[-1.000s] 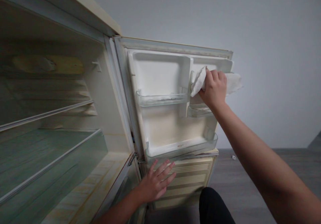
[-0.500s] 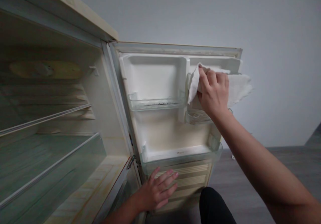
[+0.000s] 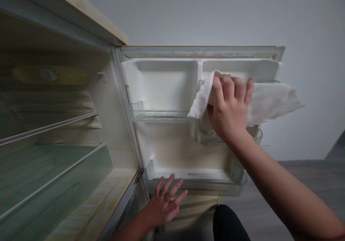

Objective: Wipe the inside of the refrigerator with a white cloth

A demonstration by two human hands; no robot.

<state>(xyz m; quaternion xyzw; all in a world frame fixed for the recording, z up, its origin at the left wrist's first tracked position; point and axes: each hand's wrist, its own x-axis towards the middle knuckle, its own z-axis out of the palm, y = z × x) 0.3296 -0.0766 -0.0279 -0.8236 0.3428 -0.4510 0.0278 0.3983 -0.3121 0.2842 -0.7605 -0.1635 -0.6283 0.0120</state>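
Observation:
My right hand point(image 3: 230, 102) is closed on a white cloth point(image 3: 272, 102) at the upper right compartment of the open fridge door point(image 3: 167, 84). One end of the cloth hangs left of my fingers, and the longer part spreads right, past the door's edge. Behind it, a small clear door bin point(image 3: 212, 138) is partly covered. My left hand point(image 3: 167, 204), fingers spread, is low by the front of the long lower door bin point(image 3: 199, 187); whether it touches the bin I cannot tell. It holds nothing.
On the left stands the fridge interior with a glass shelf point(image 3: 54, 127) and a greenish clear drawer point(image 3: 61, 180). Another clear bin point(image 3: 159, 117) sits in the door's upper left. A dark-clothed knee point(image 3: 229, 223) is below, with grey floor point(image 3: 299, 180) and a pale wall point(image 3: 215, 14) beyond.
The fridge door has swung so its free edge reaches further right. My right hand has shifted slightly right with the cloth, which spreads wider. My left hand's fingers have risen and spread.

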